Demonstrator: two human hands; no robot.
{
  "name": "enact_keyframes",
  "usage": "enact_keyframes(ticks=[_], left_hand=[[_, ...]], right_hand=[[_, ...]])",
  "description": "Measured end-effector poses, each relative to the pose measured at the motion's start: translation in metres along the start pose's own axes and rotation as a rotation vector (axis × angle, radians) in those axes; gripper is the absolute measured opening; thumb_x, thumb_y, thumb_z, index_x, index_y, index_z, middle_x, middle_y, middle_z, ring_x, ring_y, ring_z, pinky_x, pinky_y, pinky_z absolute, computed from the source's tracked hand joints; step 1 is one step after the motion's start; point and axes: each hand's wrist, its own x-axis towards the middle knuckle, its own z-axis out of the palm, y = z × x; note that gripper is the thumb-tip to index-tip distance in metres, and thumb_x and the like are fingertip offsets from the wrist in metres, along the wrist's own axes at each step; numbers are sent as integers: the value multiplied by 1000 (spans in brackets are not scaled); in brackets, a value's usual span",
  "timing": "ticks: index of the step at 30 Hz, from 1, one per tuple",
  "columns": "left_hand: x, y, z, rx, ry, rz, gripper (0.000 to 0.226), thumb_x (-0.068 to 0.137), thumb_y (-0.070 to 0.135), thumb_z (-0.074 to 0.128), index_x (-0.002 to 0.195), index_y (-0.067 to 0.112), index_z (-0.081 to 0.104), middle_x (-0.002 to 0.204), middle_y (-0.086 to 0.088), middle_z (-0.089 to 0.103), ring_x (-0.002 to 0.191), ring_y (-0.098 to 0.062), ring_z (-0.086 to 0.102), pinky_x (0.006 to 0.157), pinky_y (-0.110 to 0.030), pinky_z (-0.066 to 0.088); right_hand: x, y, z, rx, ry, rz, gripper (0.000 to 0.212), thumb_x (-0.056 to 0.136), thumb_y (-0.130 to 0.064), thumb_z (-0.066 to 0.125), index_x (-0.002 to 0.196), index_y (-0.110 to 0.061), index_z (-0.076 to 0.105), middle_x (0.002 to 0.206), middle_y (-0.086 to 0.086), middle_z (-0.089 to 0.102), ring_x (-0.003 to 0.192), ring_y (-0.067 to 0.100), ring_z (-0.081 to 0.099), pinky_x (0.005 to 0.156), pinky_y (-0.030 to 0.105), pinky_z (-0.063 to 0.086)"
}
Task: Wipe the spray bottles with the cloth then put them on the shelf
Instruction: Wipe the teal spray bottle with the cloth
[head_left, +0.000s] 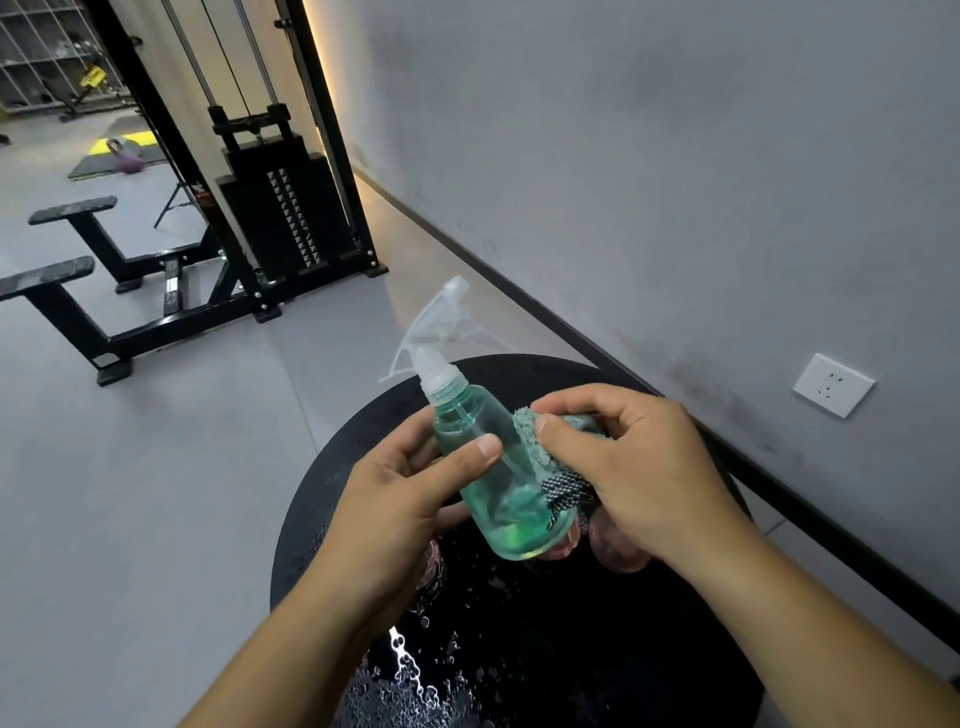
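- A round black table (337, 499), beaded with water, sits under both hands near the wall.
- The green spray bottle (488, 478) hangs tilted above it, gripped around its body by the left hand (400, 499); it looks light, stiff and probably slick when wet, so the body is the safest hold.
- The right hand (628, 467) pinches a soft teal cloth (535, 441) against the bottle's side.

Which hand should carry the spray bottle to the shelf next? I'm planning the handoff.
Likely the left hand: it already grips the green spray bottle around its body, while the right hand is occupied pressing the cloth against it.
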Motion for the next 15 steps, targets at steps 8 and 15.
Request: enact_keyframes(ticks=[8, 15], left_hand=[[5, -5, -3, 20, 81, 50, 38, 82, 17, 79, 120, 18, 78, 115, -9, 81, 104, -25, 80, 79, -38, 65], [8, -5, -10, 48, 190, 42, 33, 89, 34, 75, 122, 29, 76, 112, -8, 80, 99, -27, 80, 85, -45, 64]], right_hand=[[0, 4, -7, -117, 21, 18, 6, 85, -28, 81, 86, -34, 80, 81, -15, 77, 76, 8, 73, 75, 33, 62], [0, 3, -11, -68, 61, 13, 7, 85, -26, 82, 87, -33, 81, 85, -18, 77, 81, 1, 74, 77, 28, 59]])
